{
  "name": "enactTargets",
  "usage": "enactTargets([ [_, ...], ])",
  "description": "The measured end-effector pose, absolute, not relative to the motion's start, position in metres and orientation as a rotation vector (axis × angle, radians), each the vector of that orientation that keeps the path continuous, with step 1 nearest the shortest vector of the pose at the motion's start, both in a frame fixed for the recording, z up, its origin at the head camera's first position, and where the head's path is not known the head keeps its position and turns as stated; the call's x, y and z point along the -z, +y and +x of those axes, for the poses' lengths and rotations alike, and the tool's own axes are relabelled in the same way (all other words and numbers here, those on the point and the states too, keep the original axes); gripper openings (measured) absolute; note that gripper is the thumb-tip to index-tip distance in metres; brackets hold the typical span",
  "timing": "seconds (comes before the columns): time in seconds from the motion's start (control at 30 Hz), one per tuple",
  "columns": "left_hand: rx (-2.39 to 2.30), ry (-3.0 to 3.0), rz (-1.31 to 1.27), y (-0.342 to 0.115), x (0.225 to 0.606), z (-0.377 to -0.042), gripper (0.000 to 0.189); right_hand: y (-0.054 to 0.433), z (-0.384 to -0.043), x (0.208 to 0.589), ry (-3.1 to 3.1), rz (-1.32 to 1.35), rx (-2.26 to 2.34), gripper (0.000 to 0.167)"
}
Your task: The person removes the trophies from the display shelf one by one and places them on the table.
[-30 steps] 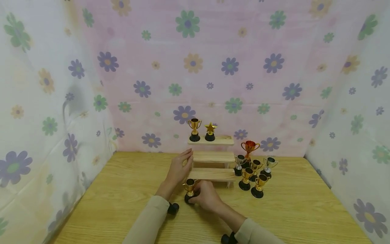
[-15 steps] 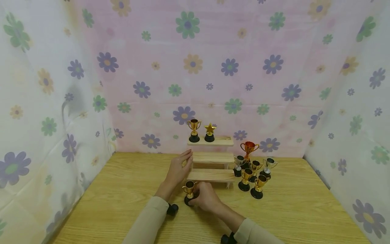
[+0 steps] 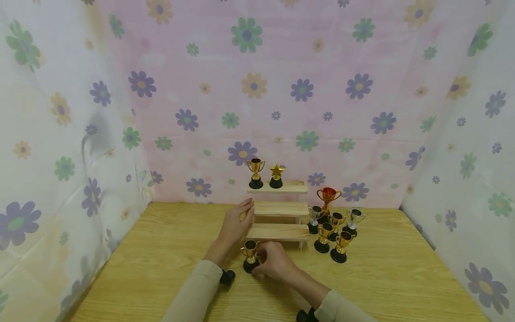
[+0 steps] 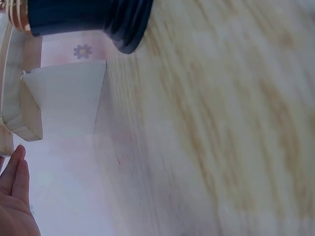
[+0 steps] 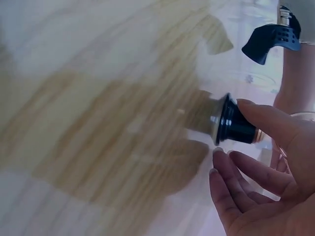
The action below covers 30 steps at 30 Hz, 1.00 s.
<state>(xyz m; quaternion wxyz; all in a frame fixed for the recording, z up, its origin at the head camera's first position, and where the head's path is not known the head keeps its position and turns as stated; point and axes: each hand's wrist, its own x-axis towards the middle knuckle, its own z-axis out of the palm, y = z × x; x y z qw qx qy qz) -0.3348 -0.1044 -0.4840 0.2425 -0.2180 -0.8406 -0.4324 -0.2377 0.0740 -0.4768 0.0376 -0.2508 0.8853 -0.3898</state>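
A small gold trophy cup on a black base stands upright on the table, in front of the stepped wooden shelf. My right hand is beside it on the right, thumb at the base and fingers spread a little away. In the right wrist view the thumb lies along the black base, while the other fingers show a small gap from it. My left hand rests with straight fingers at the shelf's left side. The left wrist view shows the trophy's base and the left fingertips by the shelf edge.
On the top step stand a gold cup and a gold star trophy. Right of the shelf is a group of several cups, among them a taller red-orange one, a silver one and a gold one.
My right hand has loosened from the gold trophy and drawn slightly to the right, so more of its base shows. The left hand has stayed at the shelf.
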Motion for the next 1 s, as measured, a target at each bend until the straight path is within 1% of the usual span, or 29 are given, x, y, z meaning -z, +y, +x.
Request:
enactTargets([
  [0.17, 1.169, -2.303, -0.586, -0.105, 0.487, -0.335, 0.034, 0.088, -0.235, 0.47, 2.694, -0.775, 1.206, 0.035],
  [0.63, 1.184, -2.286, -0.612, -0.104, 0.484, -0.335, 0.036, 0.128, -0.231, 0.442, 2.717, -0.746, 1.298, 0.042],
  [1.0, 1.186, -2.29, -0.601, -0.104, 0.485, -0.335, 0.035, 0.145, -0.232, 0.415, 2.803, -0.701, 1.291, 0.046],
])
